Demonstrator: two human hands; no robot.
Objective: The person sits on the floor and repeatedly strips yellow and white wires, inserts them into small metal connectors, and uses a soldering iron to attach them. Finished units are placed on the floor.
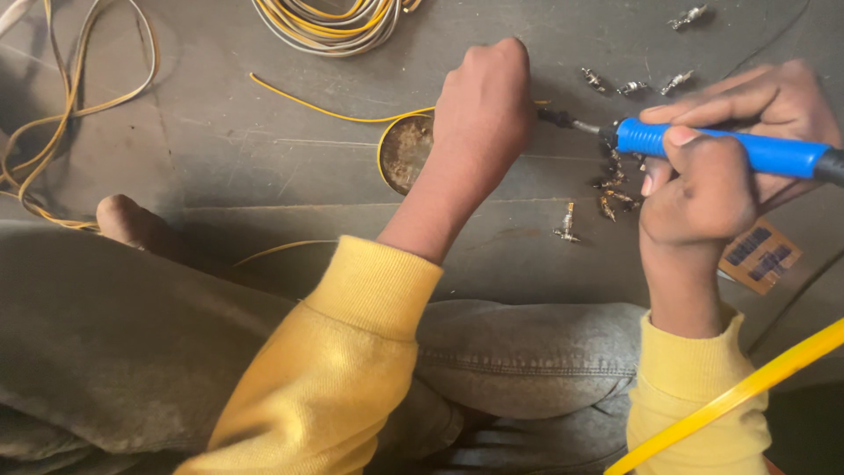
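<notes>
Right hand grips a blue soldering iron, tip toward the fisted left hand pinching a yellow wire; small metal connectors lie close below.

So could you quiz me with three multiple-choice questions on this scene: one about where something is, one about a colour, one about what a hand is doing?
1. Where is the small round tin?
A. Just left of the left hand
B. On the person's lap
C. Right of the right hand

2. What colour is the soldering iron's handle?
A. Red
B. Blue
C. Green

3. How is the left hand?
A. Lying flat and open
B. Raised off the floor with fingers spread
C. Closed in a fist at the iron's tip

Answers:
1 A, the tin sits on the grey floor, partly hidden by that hand.
2 B, the grip held by the right hand is bright blue.
3 C, the fingers are curled under, where the yellow wire leads in.
</notes>
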